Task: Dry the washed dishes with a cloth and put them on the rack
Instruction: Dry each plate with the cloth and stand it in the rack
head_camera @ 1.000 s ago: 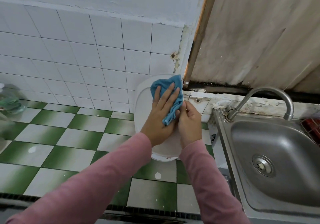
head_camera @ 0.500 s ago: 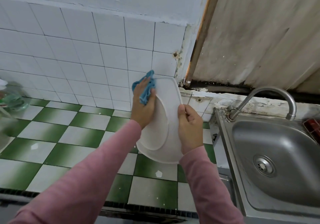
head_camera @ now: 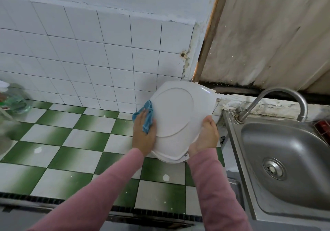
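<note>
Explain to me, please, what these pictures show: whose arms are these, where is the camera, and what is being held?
There is no machine here: the arms in pink sleeves belong to a person, and the camera sits on that person's head, looking forward and down. The right hand grips a white dish by its edge, with what looks like its underside toward the camera. The left hand holds a blue cloth against the dish's other edge, to dry it. Below is a counter of green and white tiles; a blurred bottle stands at its far left. To the right are a steel sink and its tap.
</note>
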A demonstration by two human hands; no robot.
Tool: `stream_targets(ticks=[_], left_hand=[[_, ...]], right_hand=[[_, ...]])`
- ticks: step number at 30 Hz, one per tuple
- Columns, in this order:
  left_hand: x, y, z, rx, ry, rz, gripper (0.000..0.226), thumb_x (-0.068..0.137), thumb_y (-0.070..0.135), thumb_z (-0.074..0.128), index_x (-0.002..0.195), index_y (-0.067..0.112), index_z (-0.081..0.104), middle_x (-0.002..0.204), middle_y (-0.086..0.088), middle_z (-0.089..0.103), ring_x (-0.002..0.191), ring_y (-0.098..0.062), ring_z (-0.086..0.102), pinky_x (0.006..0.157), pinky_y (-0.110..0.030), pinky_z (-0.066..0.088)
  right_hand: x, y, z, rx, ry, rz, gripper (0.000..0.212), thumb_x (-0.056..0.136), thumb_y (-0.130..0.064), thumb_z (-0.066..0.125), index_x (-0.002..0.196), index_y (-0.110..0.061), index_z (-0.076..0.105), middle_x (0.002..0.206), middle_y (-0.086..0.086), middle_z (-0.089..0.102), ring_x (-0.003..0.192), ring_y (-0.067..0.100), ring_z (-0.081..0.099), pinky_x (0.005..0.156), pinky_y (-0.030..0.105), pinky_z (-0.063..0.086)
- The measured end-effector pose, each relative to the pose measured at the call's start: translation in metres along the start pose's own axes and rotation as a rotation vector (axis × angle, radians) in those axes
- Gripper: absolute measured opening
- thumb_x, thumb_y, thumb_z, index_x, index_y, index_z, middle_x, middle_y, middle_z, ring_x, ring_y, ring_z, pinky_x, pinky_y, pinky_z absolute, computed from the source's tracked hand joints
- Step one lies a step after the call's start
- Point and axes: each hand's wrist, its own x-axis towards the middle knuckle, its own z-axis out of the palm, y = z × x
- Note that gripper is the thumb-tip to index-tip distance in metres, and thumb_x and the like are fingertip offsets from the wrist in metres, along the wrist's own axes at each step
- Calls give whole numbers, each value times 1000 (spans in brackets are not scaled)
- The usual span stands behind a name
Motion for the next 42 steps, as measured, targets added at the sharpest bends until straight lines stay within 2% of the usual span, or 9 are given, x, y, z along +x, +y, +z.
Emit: stream_targets(ticks=[6, 10, 16, 21, 25, 31, 35, 39, 42], left_hand=[[-47, -10, 12, 322, -279, 323, 60, 99, 45, 38, 153, 30, 20, 163, 15, 8, 152, -15, -5, 123, -45, 6], [-42, -4, 16, 414, -286, 597, 56, 102, 45, 33, 154, 26, 24, 162, 5, 24, 152, -23, 9, 122, -49, 14], [-13, 0, 13, 12, -71, 99, 54, 100, 42, 40, 151, 32, 29, 161, 15, 19, 151, -6, 4, 122, -34, 9], [20, 1, -3, -124, 27, -195, 41, 103, 43, 41, 140, 25, 47, 139, -4, 48, 129, -22, 46, 111, -39, 36], [38, 3, -13, -132, 15, -397, 46, 102, 50, 40, 137, 22, 50, 122, 0, 54, 115, -23, 51, 93, -31, 36], [53, 26, -5, -34, -27, -254, 41, 102, 46, 42, 136, 26, 52, 126, -1, 53, 109, -18, 50, 92, -31, 37], [65, 43, 5, 5, -134, -32, 39, 100, 41, 46, 134, 24, 57, 130, -2, 54, 121, -20, 52, 107, -39, 40], [57, 63, 22, 272, -350, 336, 40, 98, 40, 45, 126, 20, 64, 135, -2, 57, 130, -15, 42, 117, -41, 27], [29, 70, 26, 443, -489, 477, 39, 101, 37, 44, 138, 26, 54, 149, 6, 47, 144, -14, 25, 122, -34, 10]], right_hand=[[11, 9, 0, 43, 80, 84, 20, 101, -33, 54, 90, -22, 66, 115, 8, 70, 110, 31, 64, 98, 48, 52], [10, 13, -2, 54, 15, 113, 19, 102, -33, 51, 94, -24, 66, 115, 10, 70, 107, 34, 65, 98, 57, 50], [14, 7, -4, 131, -70, 97, 18, 102, -26, 52, 93, -23, 68, 123, 11, 68, 112, 33, 64, 100, 56, 49], [18, 5, -13, 127, -107, 122, 17, 102, -25, 53, 95, -24, 68, 120, 9, 70, 105, 30, 65, 98, 54, 50], [15, 2, -16, 57, -155, 129, 17, 102, -22, 52, 98, -20, 68, 106, 5, 72, 93, 24, 65, 87, 43, 56], [12, -6, -12, -30, -186, 117, 20, 100, -22, 56, 115, -14, 67, 117, 8, 71, 106, 28, 67, 87, 44, 56], [3, 3, -7, -130, -199, 133, 17, 102, -18, 54, 91, -17, 67, 96, 4, 72, 86, 22, 67, 86, 42, 55], [2, 20, -4, -113, -174, 223, 23, 100, -16, 53, 114, -2, 65, 115, 22, 69, 97, 33, 68, 94, 54, 52], [6, 14, -5, -51, -130, 286, 22, 101, -16, 48, 104, -2, 65, 92, 16, 73, 79, 30, 68, 80, 45, 57]])
